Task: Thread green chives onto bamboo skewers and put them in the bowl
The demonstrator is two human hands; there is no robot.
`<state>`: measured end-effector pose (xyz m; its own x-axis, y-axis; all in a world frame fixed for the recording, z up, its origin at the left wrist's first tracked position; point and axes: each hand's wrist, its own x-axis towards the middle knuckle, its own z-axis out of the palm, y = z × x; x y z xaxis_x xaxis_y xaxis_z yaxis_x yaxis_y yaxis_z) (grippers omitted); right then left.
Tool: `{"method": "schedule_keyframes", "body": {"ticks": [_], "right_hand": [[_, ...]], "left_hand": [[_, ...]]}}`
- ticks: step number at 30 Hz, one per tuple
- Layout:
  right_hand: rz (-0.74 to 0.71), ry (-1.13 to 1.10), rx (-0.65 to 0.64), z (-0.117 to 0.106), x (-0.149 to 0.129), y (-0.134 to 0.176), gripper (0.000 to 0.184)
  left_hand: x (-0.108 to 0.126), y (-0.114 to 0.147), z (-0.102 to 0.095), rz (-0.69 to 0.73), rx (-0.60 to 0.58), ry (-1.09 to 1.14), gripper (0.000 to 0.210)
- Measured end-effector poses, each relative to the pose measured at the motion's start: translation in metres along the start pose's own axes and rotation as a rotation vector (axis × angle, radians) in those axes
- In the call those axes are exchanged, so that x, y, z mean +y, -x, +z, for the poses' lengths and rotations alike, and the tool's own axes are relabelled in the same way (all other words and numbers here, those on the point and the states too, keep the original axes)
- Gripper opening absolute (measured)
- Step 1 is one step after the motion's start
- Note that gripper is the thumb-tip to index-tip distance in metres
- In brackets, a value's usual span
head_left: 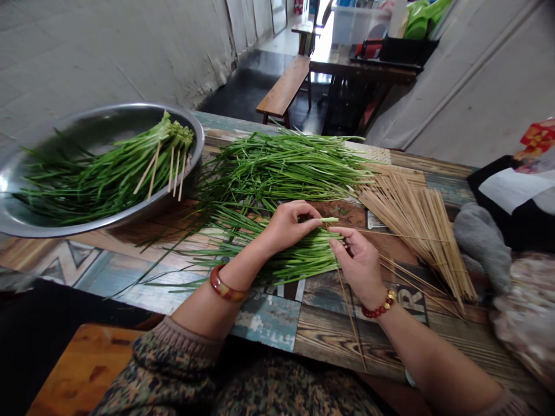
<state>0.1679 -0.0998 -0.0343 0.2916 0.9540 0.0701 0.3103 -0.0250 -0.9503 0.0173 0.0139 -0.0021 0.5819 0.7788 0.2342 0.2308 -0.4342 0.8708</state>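
Note:
My left hand (291, 228) is closed, thumb and fingers pinching garlic chives; a pale stem end (329, 219) sticks out past the fingertips. My right hand (358, 260) is closed close beside it, its fingertips on a thin bamboo skewer (349, 309) that slants down toward the table's near edge. The skewer's upper end seems to meet the stem, but fingers partly hide the contact. Beneath both hands lies a loose bunch of chives (299, 260), pale ends to the right. Behind it rests a larger chive pile (290, 164).
On the left, a steel basin (108, 224) holds chives with several skewers through their stem ends. A fan of bamboo skewers (427, 225) lies right, near a grey cloth-like bundle (483, 242) and a plastic bag (526, 312). Beyond the table stands a wooden bench (286, 86).

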Motion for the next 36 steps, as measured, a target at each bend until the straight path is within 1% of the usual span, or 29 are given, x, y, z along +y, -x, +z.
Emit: {"method": "schedule_keyframes", "body": {"ticks": [5,9,12,14,18,23,28,33,36], "right_hand": [[-0.013,-0.073,0.035,0.0029,-0.0015,-0.0012,0.027],[-0.043,-0.163,0.054,0.0053,-0.0005,-0.0018,0.039],[-0.054,-0.141,0.049,0.0045,0.0018,-0.0015,0.050],[-0.057,-0.097,0.044,0.0032,0.0031,-0.0011,0.052],[-0.066,-0.040,0.010,0.0012,0.0034,-0.0007,0.049],[-0.077,-0.043,-0.006,0.0011,0.0027,-0.0011,0.043],[-0.079,-0.053,0.012,0.0023,0.0048,-0.0029,0.036],[-0.078,-0.053,0.075,0.0033,0.0061,-0.0050,0.027],[-0.076,-0.066,0.068,0.0030,0.0055,-0.0059,0.026]], "left_hand": [[0.0005,-0.0010,-0.0006,0.063,-0.031,-0.002,0.013],[-0.0015,-0.0017,-0.0009,0.117,-0.055,-0.001,0.014],[-0.0032,-0.0023,-0.0013,0.149,-0.074,-0.014,0.015],[-0.0039,-0.0027,-0.0018,0.165,-0.085,-0.024,0.015],[-0.0044,-0.0031,-0.0026,0.187,-0.108,-0.038,0.016],[-0.0059,-0.0028,-0.0023,0.205,-0.118,-0.042,0.017],[-0.0063,-0.0021,0.0003,0.195,-0.132,-0.041,0.018],[-0.0037,-0.0005,0.0063,0.182,-0.166,-0.080,0.017],[-0.0016,-0.0001,0.0051,0.165,-0.172,-0.116,0.016]]}}
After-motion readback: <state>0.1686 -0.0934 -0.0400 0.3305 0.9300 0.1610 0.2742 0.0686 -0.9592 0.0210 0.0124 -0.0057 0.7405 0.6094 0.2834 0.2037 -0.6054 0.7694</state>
